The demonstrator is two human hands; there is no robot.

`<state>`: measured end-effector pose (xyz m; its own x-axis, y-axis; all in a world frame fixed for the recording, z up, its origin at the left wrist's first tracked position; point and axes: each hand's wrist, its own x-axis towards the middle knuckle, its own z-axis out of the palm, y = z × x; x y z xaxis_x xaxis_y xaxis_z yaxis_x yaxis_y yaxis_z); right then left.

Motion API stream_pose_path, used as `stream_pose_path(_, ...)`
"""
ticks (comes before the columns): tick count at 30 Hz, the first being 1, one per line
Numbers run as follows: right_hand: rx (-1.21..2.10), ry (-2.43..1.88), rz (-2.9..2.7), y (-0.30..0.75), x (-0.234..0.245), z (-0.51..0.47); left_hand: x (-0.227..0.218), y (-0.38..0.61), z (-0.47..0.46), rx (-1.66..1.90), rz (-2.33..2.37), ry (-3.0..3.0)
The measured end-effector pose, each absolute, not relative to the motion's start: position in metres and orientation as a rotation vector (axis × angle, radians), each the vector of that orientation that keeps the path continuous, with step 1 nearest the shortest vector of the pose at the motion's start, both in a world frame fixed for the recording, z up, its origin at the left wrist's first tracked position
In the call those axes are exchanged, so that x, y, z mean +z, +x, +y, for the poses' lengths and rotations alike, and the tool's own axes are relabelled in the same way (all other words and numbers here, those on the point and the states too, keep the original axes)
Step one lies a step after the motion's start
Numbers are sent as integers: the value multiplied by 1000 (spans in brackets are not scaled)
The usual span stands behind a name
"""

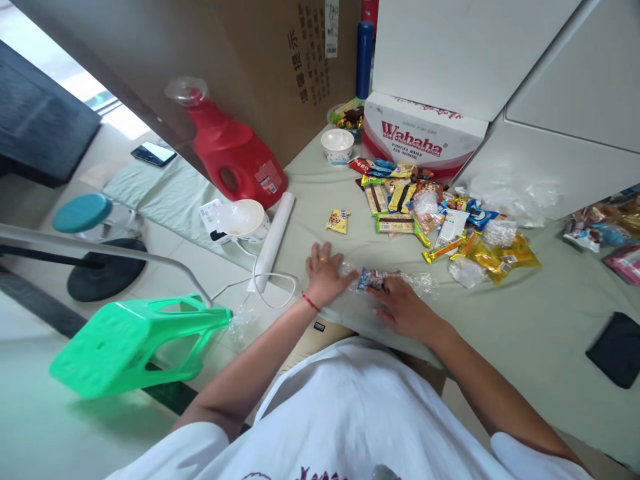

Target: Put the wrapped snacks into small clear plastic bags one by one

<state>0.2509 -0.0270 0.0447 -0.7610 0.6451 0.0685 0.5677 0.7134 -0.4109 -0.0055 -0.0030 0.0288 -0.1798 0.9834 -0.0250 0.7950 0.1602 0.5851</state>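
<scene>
A small snack packet in a blue and brown wrapper (369, 279) lies on a strip of clear plastic film (423, 283) close to the table's front edge. My left hand (324, 275), with a ring and a red string bracelet, rests spread at the film's left end, its thumb reaching toward the packet. On the packet's right part lie the fingers of my right hand (403, 305). Its thumb stands apart from the index finger, and no closed grip shows. Beyond my left hand lies a single yellow snack packet (338, 221).
Assorted wrapped snacks (400, 203) are heaped before a Wahaha box (420, 137). A paper bowl (337, 147), white roll (273, 241), red jug (235, 150) and crumpled clear plastic (515, 197) surround the work area. A green stool (125, 340) stands left; a dark pouch (616, 350) lies right.
</scene>
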Motion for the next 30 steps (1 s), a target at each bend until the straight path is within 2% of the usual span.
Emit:
stream_pose_path(3, 639, -921, -2664, 256, 44, -27, 51, -2, -13, 479, 1851, 1694)
stream_pose_path(8, 673, -958, -2669, 252, 48, -30, 78, 19, -18, 553, 1515, 1434)
stream_pose_path(11, 684, -958, -2640, 252, 50, -31, 76, 53, -12, 519, 1535, 1628)
stream_pose_path(15, 908, -918, -2457, 272, 48, -28, 59, 85, -11, 253, 1702, 2012)
stream_pose_path(17, 810, -1183, -2263, 287, 43, -25, 53, 88, -13, 185, 1747, 2071)
stream_pose_path(20, 394, -1683, -2046, 303, 34, -22, 46, 83, -14, 281, 1897, 2038)
stream_pose_path(24, 241, -1826, -2165, 302, 31, -28, 41, 75, -10, 356, 2039, 1973)
stream_pose_path(27, 337, -1873, -2138, 290, 38, -37, 40, 78, -11, 318, 1992, 1978)
stream_pose_path(30, 714, -1811, -1979, 272, 45, -43, 44, 90, -20, 349, 1927, 1959)
